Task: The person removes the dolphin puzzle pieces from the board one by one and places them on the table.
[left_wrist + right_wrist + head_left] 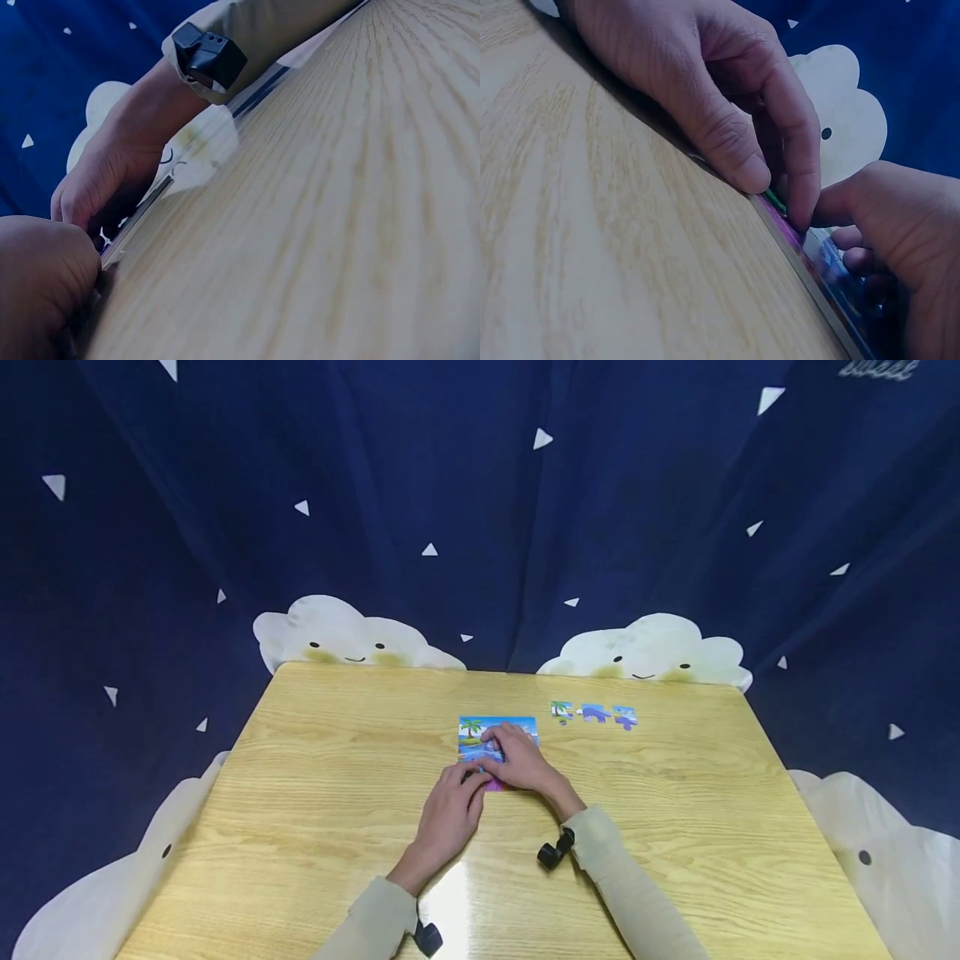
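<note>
Fingers [804,180] touch the puzzle board [498,721], loose pieces [595,713] lying outside it.

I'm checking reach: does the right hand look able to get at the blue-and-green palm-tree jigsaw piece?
Probably yes: nothing stands between the right hand and the piece on the light wooden tabletop, though that hand is over the colourful rectangular puzzle.

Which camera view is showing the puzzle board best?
The head view: it looks down on the puzzle board, so its printed palm tree shows, though part is covered. The left wrist view gives only a thin edge; the right wrist view, a low, slanted strip.
</note>
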A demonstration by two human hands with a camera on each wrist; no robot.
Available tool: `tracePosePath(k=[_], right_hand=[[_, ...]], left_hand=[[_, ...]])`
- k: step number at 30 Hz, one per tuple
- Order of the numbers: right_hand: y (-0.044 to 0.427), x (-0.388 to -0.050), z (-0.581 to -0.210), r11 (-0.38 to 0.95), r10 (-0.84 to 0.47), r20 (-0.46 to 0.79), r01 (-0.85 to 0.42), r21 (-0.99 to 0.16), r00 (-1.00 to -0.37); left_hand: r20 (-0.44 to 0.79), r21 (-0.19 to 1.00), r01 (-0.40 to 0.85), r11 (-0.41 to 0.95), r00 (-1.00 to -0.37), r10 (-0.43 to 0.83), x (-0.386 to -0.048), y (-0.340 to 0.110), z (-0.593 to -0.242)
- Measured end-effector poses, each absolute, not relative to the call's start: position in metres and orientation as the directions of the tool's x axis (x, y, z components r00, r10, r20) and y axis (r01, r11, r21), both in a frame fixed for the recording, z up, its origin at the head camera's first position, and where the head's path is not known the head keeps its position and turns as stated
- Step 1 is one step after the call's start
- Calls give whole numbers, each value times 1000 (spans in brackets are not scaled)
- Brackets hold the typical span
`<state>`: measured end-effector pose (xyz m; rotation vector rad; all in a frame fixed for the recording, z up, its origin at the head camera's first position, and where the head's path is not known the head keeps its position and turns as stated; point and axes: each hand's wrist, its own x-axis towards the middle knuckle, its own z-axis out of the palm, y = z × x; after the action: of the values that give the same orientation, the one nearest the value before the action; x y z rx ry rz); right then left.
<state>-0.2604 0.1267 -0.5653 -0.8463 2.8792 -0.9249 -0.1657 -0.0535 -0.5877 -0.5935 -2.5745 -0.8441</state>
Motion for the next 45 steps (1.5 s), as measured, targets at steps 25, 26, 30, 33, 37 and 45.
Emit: tracePosePath(k=[25, 26, 30, 33, 37, 45], right_hand=[[128, -261, -565, 645, -514, 149, -495, -582, -845], [129, -261, -565, 642, -514, 145, -491, -588, -846], [131, -263, -565, 616, -520, 149, -490, -617, -841], [132, -264, -566, 582, -530, 173, -505, -637, -830], [133, -265, -568, 553, -536, 199, -519, -652, -820], [134, -265, -567, 551, -543, 202, -527, -647, -815]], left_hand=[[433, 501, 476, 723, -861, 266, -165, -55, -590], [434, 502, 477, 722, -861, 267, -165, -55, -589], [441, 498, 481, 722, -857, 267, -165, -55, -587], [445, 494, 483, 723, -855, 267, -165, -55, -587], [434, 496, 479, 725, -859, 271, -164, -55, -586], [443, 488, 488, 724, -853, 277, -165, -55, -588]])
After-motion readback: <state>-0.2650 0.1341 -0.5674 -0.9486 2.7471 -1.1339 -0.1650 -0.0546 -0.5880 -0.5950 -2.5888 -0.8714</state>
